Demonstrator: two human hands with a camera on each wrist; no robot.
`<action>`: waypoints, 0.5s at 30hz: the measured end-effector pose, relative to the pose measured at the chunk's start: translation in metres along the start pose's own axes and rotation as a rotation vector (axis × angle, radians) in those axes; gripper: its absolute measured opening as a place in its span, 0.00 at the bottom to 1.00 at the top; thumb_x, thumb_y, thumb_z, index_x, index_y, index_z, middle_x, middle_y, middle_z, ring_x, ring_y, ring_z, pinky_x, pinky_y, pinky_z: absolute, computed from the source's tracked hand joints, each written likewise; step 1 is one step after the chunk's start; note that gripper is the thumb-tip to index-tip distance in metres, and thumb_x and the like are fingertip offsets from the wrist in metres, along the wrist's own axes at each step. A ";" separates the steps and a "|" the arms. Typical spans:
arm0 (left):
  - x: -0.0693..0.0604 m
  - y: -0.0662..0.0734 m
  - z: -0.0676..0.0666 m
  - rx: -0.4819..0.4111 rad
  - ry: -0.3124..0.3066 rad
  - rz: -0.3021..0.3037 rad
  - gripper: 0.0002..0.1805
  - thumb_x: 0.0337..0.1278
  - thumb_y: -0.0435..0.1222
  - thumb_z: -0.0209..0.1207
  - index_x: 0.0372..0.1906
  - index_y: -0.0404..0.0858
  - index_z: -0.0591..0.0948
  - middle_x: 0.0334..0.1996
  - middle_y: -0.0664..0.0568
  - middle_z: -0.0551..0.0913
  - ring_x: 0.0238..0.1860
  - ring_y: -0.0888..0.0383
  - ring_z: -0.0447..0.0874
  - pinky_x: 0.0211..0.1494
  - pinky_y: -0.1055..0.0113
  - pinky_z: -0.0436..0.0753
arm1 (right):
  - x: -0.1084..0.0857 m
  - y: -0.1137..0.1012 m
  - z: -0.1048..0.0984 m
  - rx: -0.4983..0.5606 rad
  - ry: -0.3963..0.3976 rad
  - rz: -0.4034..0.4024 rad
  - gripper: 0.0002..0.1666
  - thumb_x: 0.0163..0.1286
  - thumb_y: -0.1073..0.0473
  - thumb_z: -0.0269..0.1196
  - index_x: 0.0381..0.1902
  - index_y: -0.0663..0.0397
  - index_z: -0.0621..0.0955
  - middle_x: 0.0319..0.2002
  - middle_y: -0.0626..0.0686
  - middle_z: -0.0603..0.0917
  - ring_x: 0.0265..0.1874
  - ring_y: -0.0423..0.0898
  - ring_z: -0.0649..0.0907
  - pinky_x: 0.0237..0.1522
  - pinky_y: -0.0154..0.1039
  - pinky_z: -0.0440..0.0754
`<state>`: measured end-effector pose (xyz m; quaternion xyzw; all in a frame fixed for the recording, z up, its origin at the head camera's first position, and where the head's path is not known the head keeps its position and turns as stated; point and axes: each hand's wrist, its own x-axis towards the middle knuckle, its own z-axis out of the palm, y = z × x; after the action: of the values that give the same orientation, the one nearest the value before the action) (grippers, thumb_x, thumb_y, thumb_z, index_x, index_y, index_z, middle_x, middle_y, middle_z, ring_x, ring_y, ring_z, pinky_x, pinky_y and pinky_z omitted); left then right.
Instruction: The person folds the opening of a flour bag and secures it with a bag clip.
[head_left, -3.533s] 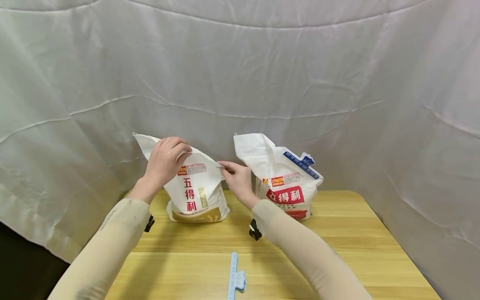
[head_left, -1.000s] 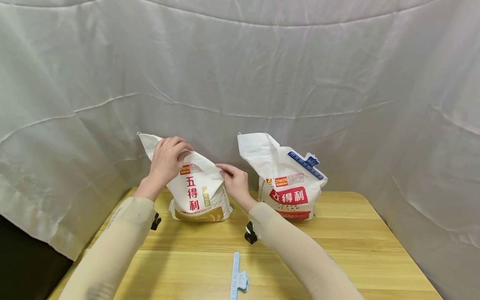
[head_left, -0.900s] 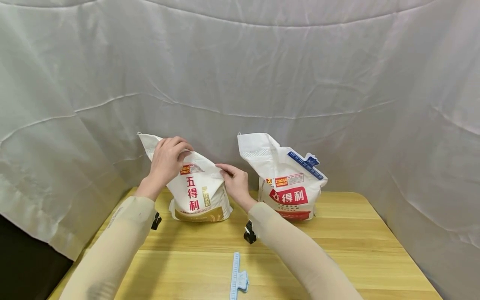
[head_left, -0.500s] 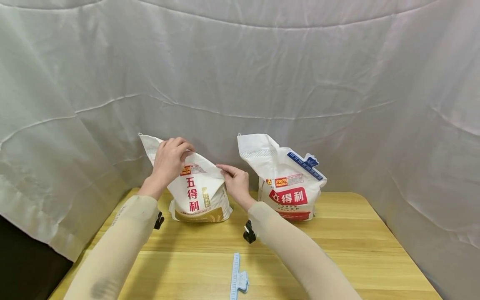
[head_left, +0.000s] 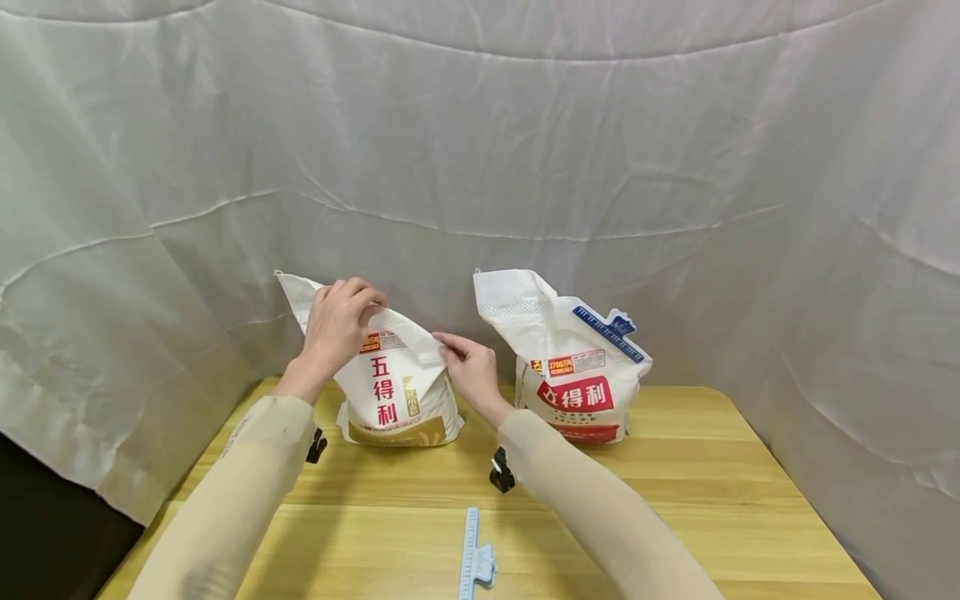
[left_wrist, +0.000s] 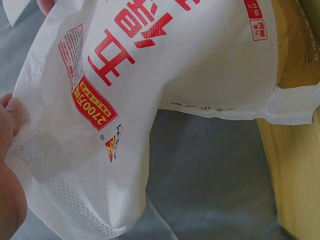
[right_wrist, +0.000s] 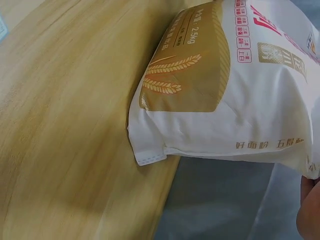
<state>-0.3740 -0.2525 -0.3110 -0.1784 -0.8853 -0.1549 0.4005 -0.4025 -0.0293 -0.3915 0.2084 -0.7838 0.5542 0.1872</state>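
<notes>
A white bag with red characters and a gold base (head_left: 397,387) stands upright on the table's left part, its top slanting down to the right. My left hand (head_left: 339,325) pinches the upper edge near the middle; in the left wrist view its fingers and thumb (left_wrist: 11,165) grip the bag (left_wrist: 120,90) near the dotted seam. My right hand (head_left: 471,367) pinches the lower right end of that edge. In the right wrist view the bag (right_wrist: 250,100) rests on its base, with part of my right hand (right_wrist: 309,210) at the frame's edge.
To the right stands a second white bag (head_left: 576,396) with a red label, a dark blue clip (head_left: 609,335) across its slanted top. A light blue clip (head_left: 477,562) lies near the front of the wooden table (head_left: 675,500). A grey curtain (head_left: 525,142) hangs behind.
Since the earliest frame, the view has shifted slightly and the right end of the bag's edge looks more folded over at my right fingers. Both hands keep their grip, with hardly any movement lately.
</notes>
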 end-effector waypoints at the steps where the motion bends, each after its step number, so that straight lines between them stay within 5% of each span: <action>1: 0.000 0.000 0.000 -0.003 0.000 -0.002 0.04 0.65 0.28 0.66 0.39 0.40 0.87 0.41 0.48 0.85 0.44 0.46 0.80 0.61 0.44 0.73 | -0.001 0.000 0.000 0.006 -0.006 0.005 0.13 0.72 0.66 0.67 0.52 0.52 0.90 0.49 0.52 0.91 0.48 0.46 0.90 0.49 0.36 0.87; 6: -0.002 0.000 0.001 -0.020 0.010 0.002 0.04 0.65 0.28 0.66 0.39 0.40 0.88 0.41 0.48 0.85 0.44 0.45 0.80 0.61 0.44 0.73 | -0.008 0.000 -0.005 0.045 -0.011 -0.001 0.14 0.72 0.64 0.68 0.54 0.53 0.89 0.50 0.52 0.90 0.48 0.45 0.90 0.50 0.36 0.86; 15: -0.003 -0.001 0.000 -0.025 0.034 0.014 0.04 0.64 0.29 0.66 0.38 0.40 0.87 0.40 0.48 0.85 0.43 0.45 0.80 0.59 0.45 0.73 | -0.020 -0.001 -0.017 0.171 0.005 -0.047 0.16 0.70 0.66 0.69 0.55 0.59 0.88 0.53 0.56 0.89 0.54 0.52 0.88 0.57 0.51 0.84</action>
<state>-0.3726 -0.2544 -0.3136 -0.1871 -0.8752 -0.1659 0.4142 -0.3846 -0.0111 -0.3960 0.2407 -0.7281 0.6151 0.1835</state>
